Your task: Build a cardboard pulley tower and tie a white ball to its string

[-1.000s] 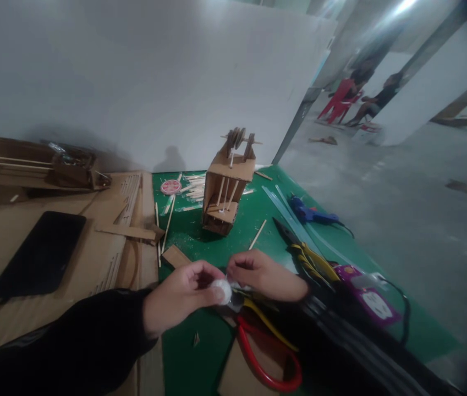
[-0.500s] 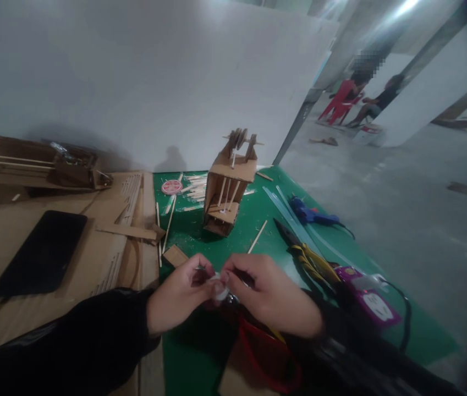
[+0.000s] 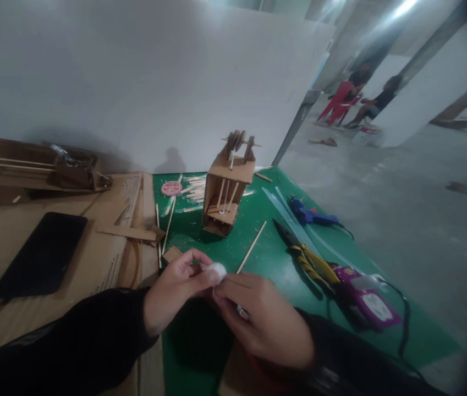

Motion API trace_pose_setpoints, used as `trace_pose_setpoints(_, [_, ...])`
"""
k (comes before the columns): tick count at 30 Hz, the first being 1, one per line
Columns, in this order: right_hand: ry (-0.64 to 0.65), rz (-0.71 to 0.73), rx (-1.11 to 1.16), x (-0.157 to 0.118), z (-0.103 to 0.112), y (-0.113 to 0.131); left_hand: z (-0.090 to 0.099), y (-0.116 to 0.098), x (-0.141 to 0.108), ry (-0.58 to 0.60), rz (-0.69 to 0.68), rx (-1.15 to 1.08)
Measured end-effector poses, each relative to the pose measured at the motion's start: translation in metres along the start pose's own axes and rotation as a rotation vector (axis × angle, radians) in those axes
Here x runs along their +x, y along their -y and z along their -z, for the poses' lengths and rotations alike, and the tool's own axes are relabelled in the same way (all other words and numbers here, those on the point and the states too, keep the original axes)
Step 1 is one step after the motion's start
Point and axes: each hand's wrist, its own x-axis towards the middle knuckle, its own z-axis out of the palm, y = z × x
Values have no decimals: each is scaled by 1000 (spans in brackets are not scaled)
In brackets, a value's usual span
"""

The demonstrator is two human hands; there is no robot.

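White ball (image 3: 217,270), one: small and round, above the near part of the green surface (image 3: 274,253), between the two hands. Left hand (image 3: 179,289): narrow, the ball pinched between thumb and fingers. Right hand (image 3: 260,316): fingers curled closed just beside the ball, a thin white strand (image 3: 214,292) at the fingertips; a small shiny piece shows in the curl, too blurred to name.

Cardboard structure (image 3: 228,190), one: upright, slightly tilted, beyond the hands; discs on a crosswise stick at its top, upright sticks inside.

Loose wooden stick (image 3: 252,247), one: on the green, near the right hand. Further sticks (image 3: 195,190): a scattered heap behind and left of the structure, beside a round red-and-white item (image 3: 171,188).

To the right: black-and-yellow pliers (image 3: 309,261); clear strips (image 3: 289,212); blue glue gun (image 3: 311,213); purple box (image 3: 371,302) with a dark cable.

To the left, on brown board (image 3: 93,209): black flat device (image 3: 41,256), lying flat; second cardboard structure (image 3: 43,165), on its side, sticks within.

Background: pale panel (image 3: 146,77); two seated people, well apart, by a red chair (image 3: 336,102).
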Motion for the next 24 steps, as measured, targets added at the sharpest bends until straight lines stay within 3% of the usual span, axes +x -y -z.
trace_pose_setpoints(4, [-9, -2, 3, -3, 3, -5, 4, 0, 0, 61, -31, 31])
trace_pose_setpoints(14, [19, -12, -29, -5, 3, -11, 7, 0, 0, 87, -87, 223])
trace_pose_setpoints(21, [-53, -19, -119, -6, -7, -11, 2, 3, -2, 38, -97, 74])
trace_pose_setpoints(24, [-35, -15, 7, -3, -11, -19, 1, 6, -6, 108, -104, -3])
